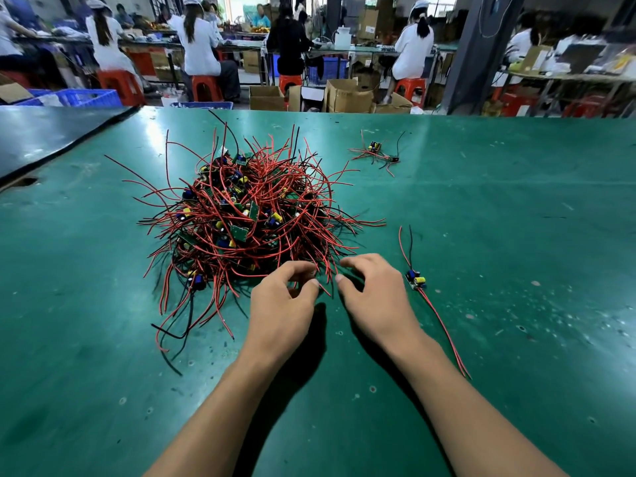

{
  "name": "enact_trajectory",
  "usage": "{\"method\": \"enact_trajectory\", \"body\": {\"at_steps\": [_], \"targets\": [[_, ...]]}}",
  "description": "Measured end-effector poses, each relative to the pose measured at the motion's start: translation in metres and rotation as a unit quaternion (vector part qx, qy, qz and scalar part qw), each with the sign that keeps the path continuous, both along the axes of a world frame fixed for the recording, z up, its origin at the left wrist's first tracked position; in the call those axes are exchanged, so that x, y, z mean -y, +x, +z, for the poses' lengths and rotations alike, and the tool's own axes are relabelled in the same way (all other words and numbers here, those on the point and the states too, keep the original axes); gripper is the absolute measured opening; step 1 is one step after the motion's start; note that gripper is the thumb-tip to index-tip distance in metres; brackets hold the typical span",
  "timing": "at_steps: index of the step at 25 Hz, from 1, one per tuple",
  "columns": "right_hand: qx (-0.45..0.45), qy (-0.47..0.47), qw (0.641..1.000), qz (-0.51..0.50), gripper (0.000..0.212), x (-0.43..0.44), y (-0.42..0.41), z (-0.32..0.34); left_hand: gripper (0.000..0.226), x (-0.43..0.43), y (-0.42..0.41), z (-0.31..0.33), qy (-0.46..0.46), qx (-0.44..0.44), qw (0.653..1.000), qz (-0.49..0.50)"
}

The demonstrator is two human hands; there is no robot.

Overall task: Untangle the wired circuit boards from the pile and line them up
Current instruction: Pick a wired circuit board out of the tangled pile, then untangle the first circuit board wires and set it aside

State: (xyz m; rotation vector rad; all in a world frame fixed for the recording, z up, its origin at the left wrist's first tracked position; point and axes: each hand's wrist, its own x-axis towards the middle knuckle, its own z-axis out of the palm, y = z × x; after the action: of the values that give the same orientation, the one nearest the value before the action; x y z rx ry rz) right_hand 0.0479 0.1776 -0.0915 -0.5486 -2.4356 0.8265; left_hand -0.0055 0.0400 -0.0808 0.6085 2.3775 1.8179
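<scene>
I judge this job as barely started. The pile of wired circuit boards (pixel 241 215) sits left of centre on the green tabletop (pixel 516 201), a dense heap of red and black leads with many small green boards buried in it. Nearly all the work is in that heap.

Only one wired circuit board (pixel 415 279) looks properly freed. It lies alone just right of the right hand (pixel 377 294), clear of the heap, with its leads running fairly straight away from me and back toward me. If a line is being built, that is its first and only member.

Farther back and to the right, well apart from the heap, is a small cluster (pixel 377 151) of what looks like two boards with their leads crossed. They are out of the pile but not laid in any row, so I count them as still to do.

Both hands are at the near edge of the heap. The left hand (pixel 280 304) has its fingers (pixel 299 268) curled, thumb close to forefinger, right at some red wire ends (pixel 325 284), and I cannot tell whether it pinches one. The right hand's fingers are curled too, their tips at the outermost leads, and I cannot tell if they grip anything.
</scene>
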Motion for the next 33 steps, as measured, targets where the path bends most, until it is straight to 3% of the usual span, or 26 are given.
{"method": "enact_trajectory", "body": {"at_steps": [5,8,13,17,21,27,33], "targets": [[0.073,0.003,0.994,-0.086,0.051,-0.034,0.006,-0.003,0.019,0.002,0.006,0.004,0.062,-0.066,0.996,0.009],[0.091,0.010,0.988,-0.125,0.055,-0.046,0.010,-0.004,0.032,0.003,0.006,0.008,0.099,-0.091,0.990,0.049],[0.053,0.023,0.996,-0.074,0.049,-0.026,0.006,-0.005,0.062,0.004,-0.003,0.009,0.116,0.004,0.991,0.066],[0.007,0.009,1.000,-0.007,0.039,-0.006,0.002,-0.008,0.038,0.004,-0.012,0.007,0.070,0.039,0.995,0.052],[-0.020,-0.015,1.000,-0.012,0.029,-0.010,0.003,-0.005,0.005,0.005,-0.014,0.009,0.067,0.035,0.995,0.072],[-0.025,-0.030,0.999,-0.001,0.021,-0.008,0.002,-0.001,0.006,0.002,-0.003,0.004,0.032,-0.086,0.996,0.016],[-0.043,-0.117,0.991,0.056,0.023,-0.002,0.003,0.006,0.008,0.001,-0.001,0.003,0.036,-0.094,0.995,-0.015]]}}
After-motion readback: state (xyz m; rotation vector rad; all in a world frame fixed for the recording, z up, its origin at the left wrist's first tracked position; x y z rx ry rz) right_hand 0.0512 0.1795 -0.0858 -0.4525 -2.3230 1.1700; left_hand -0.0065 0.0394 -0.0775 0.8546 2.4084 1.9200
